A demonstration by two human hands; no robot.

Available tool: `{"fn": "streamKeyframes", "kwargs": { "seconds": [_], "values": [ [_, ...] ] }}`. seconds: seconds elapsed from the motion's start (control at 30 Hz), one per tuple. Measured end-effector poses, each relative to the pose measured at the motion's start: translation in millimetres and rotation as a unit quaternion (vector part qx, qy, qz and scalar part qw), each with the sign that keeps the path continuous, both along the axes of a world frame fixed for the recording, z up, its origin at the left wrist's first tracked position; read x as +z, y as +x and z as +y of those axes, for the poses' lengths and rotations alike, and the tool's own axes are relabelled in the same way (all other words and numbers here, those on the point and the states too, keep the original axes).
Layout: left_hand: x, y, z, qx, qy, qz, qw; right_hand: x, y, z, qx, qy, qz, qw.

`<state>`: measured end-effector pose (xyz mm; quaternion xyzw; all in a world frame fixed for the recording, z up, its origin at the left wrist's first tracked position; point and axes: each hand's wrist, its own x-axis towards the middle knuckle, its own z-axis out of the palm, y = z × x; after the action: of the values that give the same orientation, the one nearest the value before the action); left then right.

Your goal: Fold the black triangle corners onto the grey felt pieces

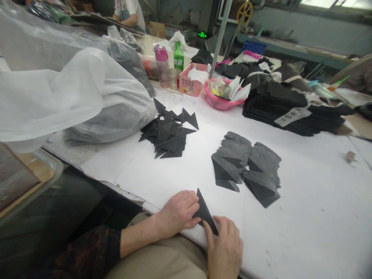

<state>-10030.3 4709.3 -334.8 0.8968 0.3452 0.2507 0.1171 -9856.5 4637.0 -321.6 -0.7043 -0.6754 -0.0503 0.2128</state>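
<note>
Between my two hands, at the near edge of the table, is a black triangular folded piece [204,211] of thin sheet material. My left hand [180,213] grips its left side with the fingers curled. At its lower right corner my right hand [223,242] pinches it between thumb and fingers. Ahead and to the left lies a loose pile of black triangular pieces [171,135]. To the right, grey-faced black pieces [263,159] overlap in two rows, with dark folded triangles at their near ends.
A white plastic bag [116,93] bulges over the table's left side. Farther back stand a pink bottle [162,66], a green bottle [178,58], a pink box [190,85] and a pink basin [222,101]. Tied black stacks [279,100] lie back right. A person [129,15] is in the background.
</note>
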Motion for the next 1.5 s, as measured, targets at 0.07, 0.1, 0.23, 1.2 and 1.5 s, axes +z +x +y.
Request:
{"fn": "streamKeyframes", "kwargs": {
  "seconds": [0.07, 0.1, 0.23, 1.2, 1.5],
  "values": [
    [-1.1, -0.3, -0.8, 0.000, -0.007, -0.012, 1.000, -6.8, -3.5, 5.7, -0.014, -0.018, 0.036, 0.999],
    [-1.3, -1.0, -1.0, 0.001, -0.016, -0.020, 1.000, -10.5, -3.2, 6.6, -0.020, -0.028, 0.058, 0.998],
    [1.1, -6.9, 0.5, 0.041, -0.135, -0.082, 0.987, -18.9, -2.0, 5.4, -0.073, -0.105, 0.165, 0.978],
    [0.4, -57.1, 48.4, 0.222, -0.231, -0.268, 0.908, -3.0, 54.5, 146.8, -0.082, -0.079, -0.006, 0.993],
    [-2.2, -57.3, 48.7, 0.222, -0.208, -0.236, 0.923, -4.1, 61.0, 152.5, -0.076, -0.080, -0.001, 0.994]
  ]
}}
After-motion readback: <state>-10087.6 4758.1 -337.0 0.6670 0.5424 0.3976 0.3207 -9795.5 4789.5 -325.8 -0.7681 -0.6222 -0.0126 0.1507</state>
